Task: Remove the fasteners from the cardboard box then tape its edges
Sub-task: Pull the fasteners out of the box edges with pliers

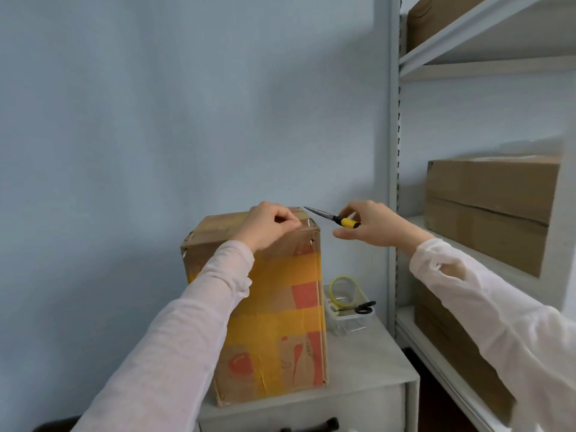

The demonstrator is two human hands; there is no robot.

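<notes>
- left hand (271, 224) rests on top of the tall brown cardboard box (280, 322) banded with yellow tape. its thumb and forefinger pinch at the top front edge, just beside a bent metal staple (308, 224). whether they hold the staple itself cannot be told.
- right hand (371, 226) hovers off the box's right corner, fingers curled round slim steel pliers with a yellow-and-black handle (330, 216). the tips point left at that corner, not touching it.
- the box stands upright on a pale grey table (358, 375) against the wall. more staples show at its upper corners, so the fastener stage looks unfinished and taping not begun.
- risk: the pointed tips aim toward the left fingertips, and a slip while prying could jab them. a hard tug could also tear the worn cardboard or tip the tall box.
- to the right of the box, a clear plastic tray (346, 322) holds a yellowish tape roll (343, 289) and black-handled scissors (366, 307).
- a grey metal shelving unit (393, 151) stacked with brown cartons (486, 207) crowds the right elbow.
</notes>
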